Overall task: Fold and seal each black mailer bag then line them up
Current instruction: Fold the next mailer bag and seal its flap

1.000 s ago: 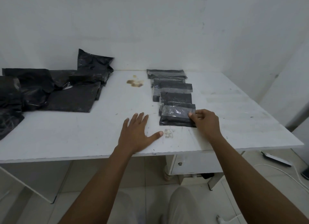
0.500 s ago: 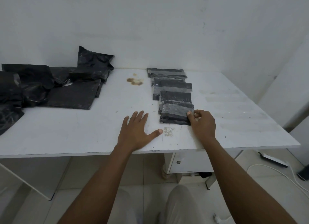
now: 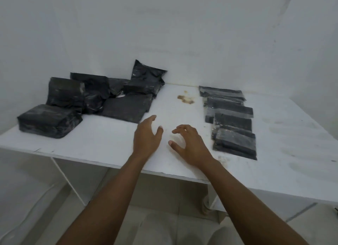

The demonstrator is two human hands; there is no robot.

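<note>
A row of folded black mailer bags [image 3: 230, 119] runs from the back of the white table [image 3: 109, 144] toward its front on the right, each overlapping the one behind. The nearest folded bag [image 3: 236, 144] lies flat, free of any hand. A loose pile of unfolded black mailer bags [image 3: 95, 100] sits at the back left, one bag [image 3: 146, 77] leaning against the wall. My left hand [image 3: 146, 137] hovers over the table's middle, fingers spread, holding nothing. My right hand [image 3: 190, 144] hovers beside it, fingers curled apart, also empty.
A brown stain [image 3: 185, 98] marks the table between pile and row. White walls close off the back and the right side. The table's front edge runs just under my wrists, with tiled floor [image 3: 36, 199] below.
My right hand let go of the nearest folded bag and moved left. My left hand lifted off the table toward the pile. The view swung left.
</note>
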